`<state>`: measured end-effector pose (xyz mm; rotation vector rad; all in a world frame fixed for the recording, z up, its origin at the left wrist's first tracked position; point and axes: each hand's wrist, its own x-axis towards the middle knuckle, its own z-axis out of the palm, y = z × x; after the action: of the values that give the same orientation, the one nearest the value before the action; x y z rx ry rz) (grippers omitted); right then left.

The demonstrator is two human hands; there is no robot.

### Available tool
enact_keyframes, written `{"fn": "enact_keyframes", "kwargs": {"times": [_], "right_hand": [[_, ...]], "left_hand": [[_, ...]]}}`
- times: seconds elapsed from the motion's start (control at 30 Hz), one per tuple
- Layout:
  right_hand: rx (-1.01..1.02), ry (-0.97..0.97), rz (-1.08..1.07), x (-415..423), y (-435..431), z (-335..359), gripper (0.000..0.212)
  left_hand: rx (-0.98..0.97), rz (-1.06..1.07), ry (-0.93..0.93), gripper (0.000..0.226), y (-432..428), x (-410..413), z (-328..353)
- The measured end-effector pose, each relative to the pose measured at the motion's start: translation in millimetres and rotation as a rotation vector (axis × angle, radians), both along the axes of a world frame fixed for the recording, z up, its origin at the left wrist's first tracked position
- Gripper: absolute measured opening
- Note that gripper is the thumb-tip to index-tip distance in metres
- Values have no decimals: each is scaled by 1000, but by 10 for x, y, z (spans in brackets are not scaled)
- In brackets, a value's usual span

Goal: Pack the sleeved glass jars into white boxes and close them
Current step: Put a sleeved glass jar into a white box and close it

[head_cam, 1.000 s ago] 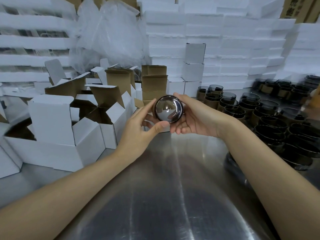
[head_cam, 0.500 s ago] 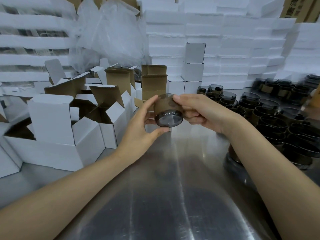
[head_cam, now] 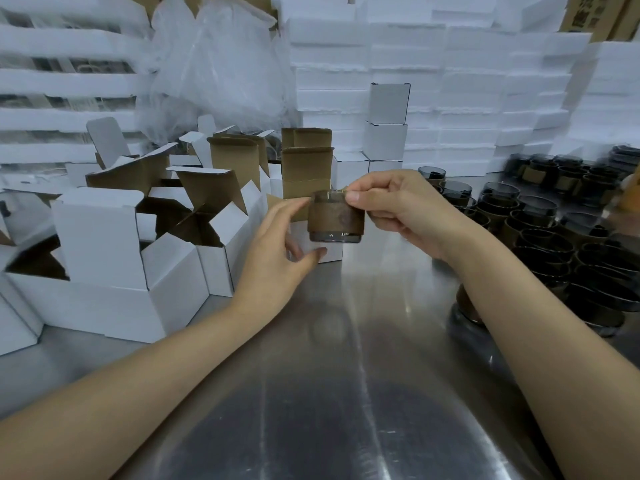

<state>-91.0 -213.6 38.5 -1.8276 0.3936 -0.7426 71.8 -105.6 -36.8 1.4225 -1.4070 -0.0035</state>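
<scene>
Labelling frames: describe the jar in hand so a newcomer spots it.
Find the steel table; above its middle two hands meet. The right hand pinches the rim of one sleeved jar, the left hand beside it. Unlike the jars massed at the right, it is held upright off the table.

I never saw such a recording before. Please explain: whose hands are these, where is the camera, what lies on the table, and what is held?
There is no machine: a person works with bare hands. One camera worn on the head looks forward and down, so both arms enter from below. The right hand pinches a brown-sleeved glass jar at its rim; the left hand hovers beside it, a fingertip at its side. On the metal table stand open white boxes at left and more jars at right.
</scene>
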Motion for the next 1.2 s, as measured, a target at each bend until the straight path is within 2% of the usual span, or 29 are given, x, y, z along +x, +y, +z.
{"fn": "enact_keyframes", "kwargs": {"times": [0.1,0.2,0.37,0.5,0.63,0.77,0.83,0.9,0.97,1.07,1.13,1.2], "right_hand": [[9,-97,-86,22,3,-2,13],[-43,-147,-180,46,9,-5,11],[-161,-126,-239,102,64,-44,7],[-261,-29,-306,160,83,-114,5],[-327,155,-276,167,120,-152,4],[-591,452,-328,172,134,-139,21],[-615,461,-315,162,134,-130,26],[-546,336,-314,159,120,-133,20],[-441,134,-424,165,84,-140,20],[-112,-129,-571,156,-24,-150,32],[33,-174,-582,155,-65,-170,34],[74,-156,-565,167,-89,-198,35]], "left_hand": [[80,45,-26,38,-7,47,2],[33,28,-45,16,22,25,3],[-39,-21,-106,17,74,-39,11],[-89,6,-149,9,84,-53,4],[-87,17,-154,9,75,-44,2],[-86,11,-177,11,62,-46,-5],[-97,-1,-151,12,53,-51,-1],[-132,16,-85,20,40,-49,9],[-154,69,-4,28,32,-38,21],[-123,106,78,36,15,-26,20],[-82,82,117,41,7,-23,14],[-90,26,94,44,11,-28,9]]}}
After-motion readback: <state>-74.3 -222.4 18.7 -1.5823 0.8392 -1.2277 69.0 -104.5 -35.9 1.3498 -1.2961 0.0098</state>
